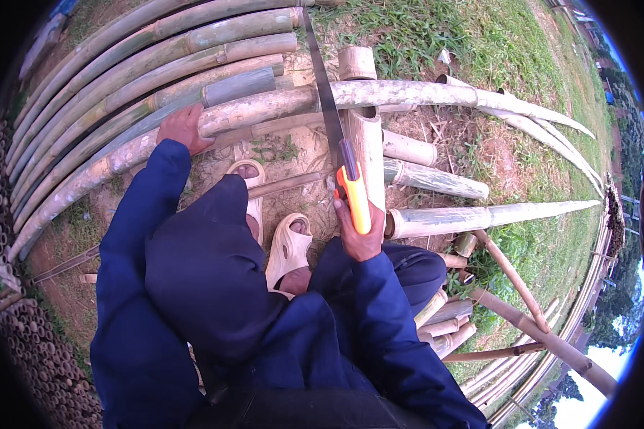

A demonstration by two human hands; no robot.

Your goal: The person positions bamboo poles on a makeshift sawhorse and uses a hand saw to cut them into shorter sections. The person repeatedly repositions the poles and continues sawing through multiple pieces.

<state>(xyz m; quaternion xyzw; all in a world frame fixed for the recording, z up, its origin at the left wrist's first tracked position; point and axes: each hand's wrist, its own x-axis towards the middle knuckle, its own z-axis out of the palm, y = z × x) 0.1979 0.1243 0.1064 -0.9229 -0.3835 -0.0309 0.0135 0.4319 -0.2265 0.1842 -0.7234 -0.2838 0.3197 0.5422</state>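
Observation:
A long, mottled bamboo pole [265,107] runs across in front of me, bending from the lower left to the far right. My left hand [182,129] is closed over it, left of its middle. In my right hand [359,232] is the orange and yellow handle of a hand saw [356,193], fingers wrapped round it. The saw's dark blade points away from me and crosses the pole; whether its teeth have cut in cannot be made out. Just right of the blade, the pole lies over a thick bamboo piece [366,143].
Several cut bamboo poles [193,43] lie side by side at the far left. Shorter bamboo lengths [436,179] lie on the right, beside a slanting pole frame [551,343]. Stacked bamboo [39,350] fills the lower left. My sandalled feet [290,247] are below the pole.

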